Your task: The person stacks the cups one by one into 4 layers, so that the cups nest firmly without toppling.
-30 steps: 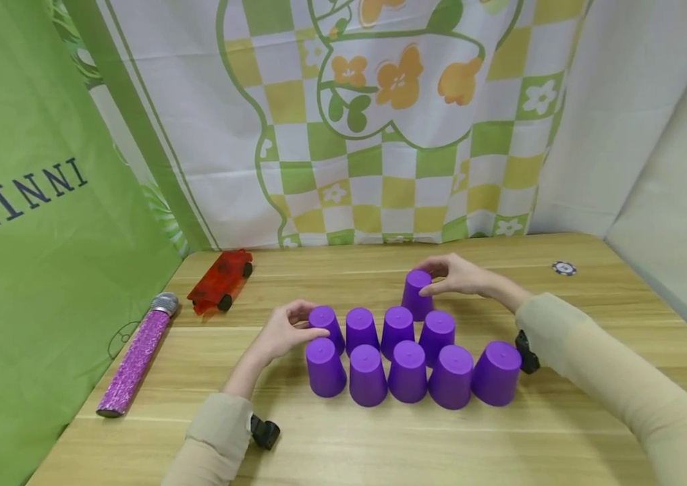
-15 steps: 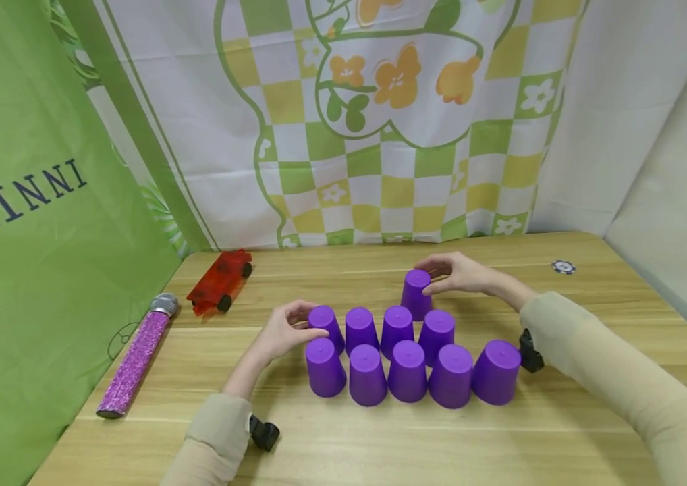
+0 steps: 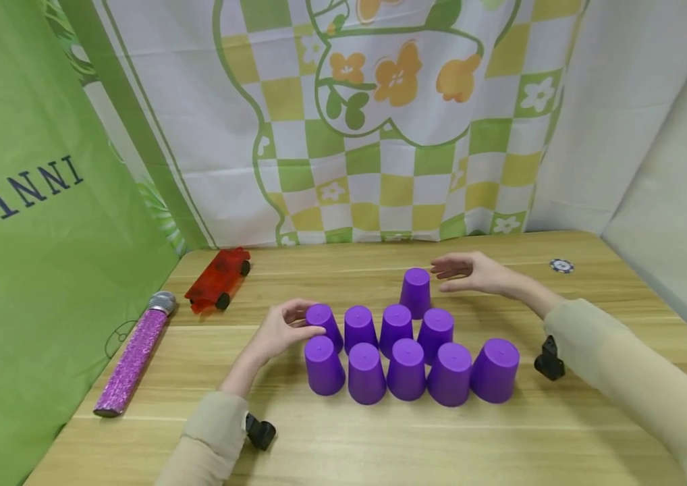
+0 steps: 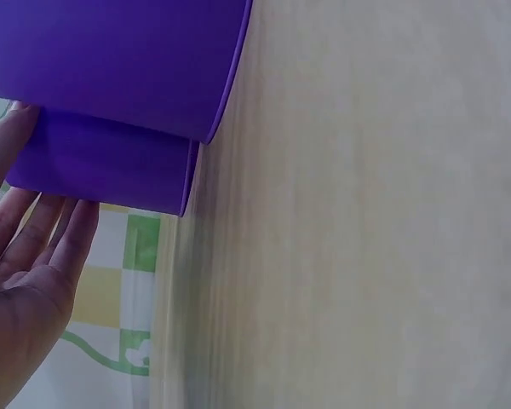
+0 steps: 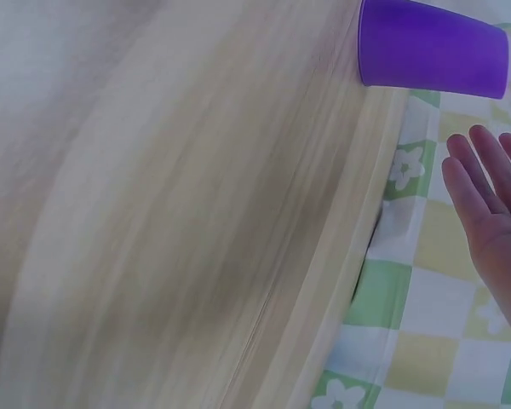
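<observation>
Purple cups stand upside down in rows on the wooden table (image 3: 416, 445). My left hand (image 3: 283, 331) holds the leftmost cup (image 3: 326, 324) of the middle row, thumb on the near side and fingers beyond it. In the left wrist view that cup (image 4: 102, 162) sits between thumb and fingers, partly covered by a front-row cup (image 4: 111, 60). A single cup (image 3: 415, 294) stands behind the middle row. To its right, my right hand (image 3: 480, 273) is apart from it, fingers extended; the right wrist view shows a gap between hand (image 5: 498, 196) and cup (image 5: 434, 47).
The front row includes a cup (image 3: 495, 371) at its right end. At left lie a pink glittery microphone (image 3: 137, 358) and a red toy car (image 3: 218, 280). A poker chip (image 3: 561, 265) lies at back right. Patterned cloth (image 3: 380, 169) hangs behind the table.
My right hand has let go of the back cup and moved right, away from it. The left hand stays at the leftmost middle-row cup, and the cups keep their places.
</observation>
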`<state>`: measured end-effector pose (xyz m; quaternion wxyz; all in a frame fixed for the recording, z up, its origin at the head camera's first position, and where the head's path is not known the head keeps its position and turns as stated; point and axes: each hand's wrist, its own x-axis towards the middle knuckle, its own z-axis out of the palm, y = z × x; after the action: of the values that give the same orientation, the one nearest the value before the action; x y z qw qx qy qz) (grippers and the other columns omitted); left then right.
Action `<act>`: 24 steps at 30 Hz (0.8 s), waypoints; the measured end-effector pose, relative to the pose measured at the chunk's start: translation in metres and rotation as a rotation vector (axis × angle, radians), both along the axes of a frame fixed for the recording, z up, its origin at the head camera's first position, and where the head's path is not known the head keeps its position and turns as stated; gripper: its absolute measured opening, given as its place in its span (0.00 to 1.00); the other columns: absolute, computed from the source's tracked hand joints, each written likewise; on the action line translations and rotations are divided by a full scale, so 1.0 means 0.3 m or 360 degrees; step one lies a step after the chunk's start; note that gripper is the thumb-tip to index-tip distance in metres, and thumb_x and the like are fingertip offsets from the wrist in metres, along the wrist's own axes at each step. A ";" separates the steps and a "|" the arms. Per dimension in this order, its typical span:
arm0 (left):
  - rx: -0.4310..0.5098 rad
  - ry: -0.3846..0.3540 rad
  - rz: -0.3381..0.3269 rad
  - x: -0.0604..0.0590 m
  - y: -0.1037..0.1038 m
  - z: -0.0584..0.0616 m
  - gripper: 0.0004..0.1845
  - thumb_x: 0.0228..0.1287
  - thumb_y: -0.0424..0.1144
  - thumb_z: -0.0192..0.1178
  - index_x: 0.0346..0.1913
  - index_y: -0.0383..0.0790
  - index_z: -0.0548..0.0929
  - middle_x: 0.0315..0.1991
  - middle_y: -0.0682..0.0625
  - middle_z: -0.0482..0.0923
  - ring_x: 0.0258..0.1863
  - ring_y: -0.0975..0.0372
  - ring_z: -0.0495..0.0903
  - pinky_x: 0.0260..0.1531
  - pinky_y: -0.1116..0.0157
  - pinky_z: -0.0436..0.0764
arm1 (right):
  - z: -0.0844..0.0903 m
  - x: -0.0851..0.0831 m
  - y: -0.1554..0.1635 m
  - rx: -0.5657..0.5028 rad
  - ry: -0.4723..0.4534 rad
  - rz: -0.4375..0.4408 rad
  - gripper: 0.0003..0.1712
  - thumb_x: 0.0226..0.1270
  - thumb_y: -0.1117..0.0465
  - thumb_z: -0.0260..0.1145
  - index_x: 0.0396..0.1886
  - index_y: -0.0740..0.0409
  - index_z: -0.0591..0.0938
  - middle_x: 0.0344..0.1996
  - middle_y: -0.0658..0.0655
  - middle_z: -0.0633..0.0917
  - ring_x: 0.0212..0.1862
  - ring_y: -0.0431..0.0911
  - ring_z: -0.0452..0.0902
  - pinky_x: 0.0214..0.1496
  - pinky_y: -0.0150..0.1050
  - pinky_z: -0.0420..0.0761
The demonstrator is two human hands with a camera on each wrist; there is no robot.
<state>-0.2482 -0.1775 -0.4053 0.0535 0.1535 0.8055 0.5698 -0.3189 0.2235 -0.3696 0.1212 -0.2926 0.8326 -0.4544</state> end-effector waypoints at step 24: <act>-0.0196 0.0088 0.0096 -0.095 -0.116 0.060 0.28 0.51 0.40 0.71 0.55 0.35 0.77 0.52 0.39 0.80 0.54 0.48 0.78 0.48 0.61 0.83 | -0.011 0.154 0.092 -0.0059 -0.0076 -0.0030 0.30 0.63 0.61 0.65 0.64 0.64 0.69 0.61 0.69 0.73 0.60 0.50 0.75 0.55 0.27 0.78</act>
<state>-0.2768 -0.2123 -0.3873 0.0235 0.1413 0.8446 0.5160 -0.2725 0.2511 -0.3728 0.1313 -0.2760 0.8237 -0.4777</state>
